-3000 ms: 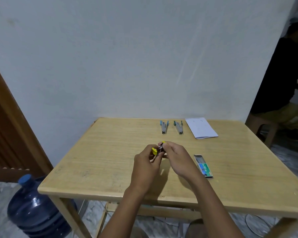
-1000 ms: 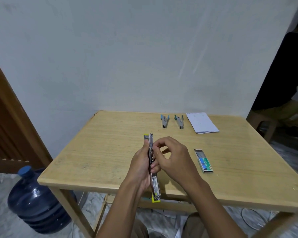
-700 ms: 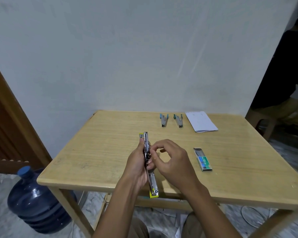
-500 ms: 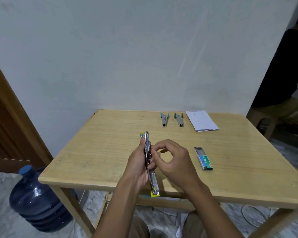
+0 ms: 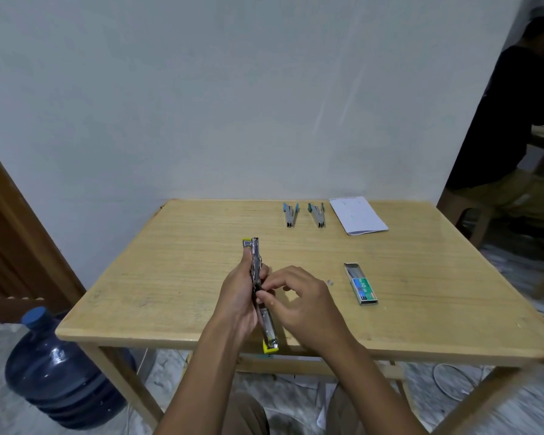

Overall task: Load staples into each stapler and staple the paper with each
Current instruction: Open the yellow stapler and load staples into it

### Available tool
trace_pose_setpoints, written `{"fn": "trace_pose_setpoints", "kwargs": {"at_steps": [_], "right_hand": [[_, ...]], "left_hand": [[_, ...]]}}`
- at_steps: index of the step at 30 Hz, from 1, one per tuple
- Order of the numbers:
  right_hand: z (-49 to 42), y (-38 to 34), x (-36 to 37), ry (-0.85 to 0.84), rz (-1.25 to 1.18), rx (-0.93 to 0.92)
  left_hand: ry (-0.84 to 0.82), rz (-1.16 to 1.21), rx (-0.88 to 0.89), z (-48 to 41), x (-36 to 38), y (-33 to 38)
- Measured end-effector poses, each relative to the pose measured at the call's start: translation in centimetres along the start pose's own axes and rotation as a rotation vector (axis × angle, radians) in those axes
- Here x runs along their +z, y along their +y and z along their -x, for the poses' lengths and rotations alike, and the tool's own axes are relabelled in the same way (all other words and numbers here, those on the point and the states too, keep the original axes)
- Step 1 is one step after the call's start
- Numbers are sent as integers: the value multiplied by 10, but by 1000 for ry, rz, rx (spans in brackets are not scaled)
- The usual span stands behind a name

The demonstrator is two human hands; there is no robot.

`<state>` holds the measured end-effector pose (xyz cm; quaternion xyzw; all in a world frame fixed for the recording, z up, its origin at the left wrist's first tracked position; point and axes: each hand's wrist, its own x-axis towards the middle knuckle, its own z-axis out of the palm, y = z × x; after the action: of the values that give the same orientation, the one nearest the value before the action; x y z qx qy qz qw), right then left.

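Note:
A yellow stapler (image 5: 268,327), swung fully open into one long line, is gripped at its hinge by my left hand (image 5: 237,301) above the table's near edge. My right hand (image 5: 299,304) pinches its thumb and forefinger against the metal channel at the stapler's middle; whether staples are between the fingers is hidden. An open staple box (image 5: 361,284) lies to the right on the wooden table (image 5: 176,277), with a small loose bit (image 5: 329,282) beside it. A blue stapler (image 5: 290,210), a green stapler (image 5: 317,211) and white paper (image 5: 357,215) lie at the far edge.
A large blue water bottle (image 5: 60,368) stands on the floor left of the table. A wooden door frame (image 5: 10,227) is at the far left. Another person (image 5: 515,127) sits at the right, beyond the table.
Three seconds ago both hands held the yellow stapler folded. It is now swung open lengthwise, and over the last second my right fingertips have settled onto its middle channel.

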<state>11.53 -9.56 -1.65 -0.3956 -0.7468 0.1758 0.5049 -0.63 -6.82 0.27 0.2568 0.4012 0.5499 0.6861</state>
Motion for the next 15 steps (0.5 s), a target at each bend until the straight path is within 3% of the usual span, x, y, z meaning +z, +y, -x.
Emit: {"fn": "trace_pose_setpoints", "kwargs": {"at_steps": [15], "right_hand": [[7, 5, -12, 57, -177, 131]], "left_hand": [[-138, 96, -66, -2, 4, -9]]}}
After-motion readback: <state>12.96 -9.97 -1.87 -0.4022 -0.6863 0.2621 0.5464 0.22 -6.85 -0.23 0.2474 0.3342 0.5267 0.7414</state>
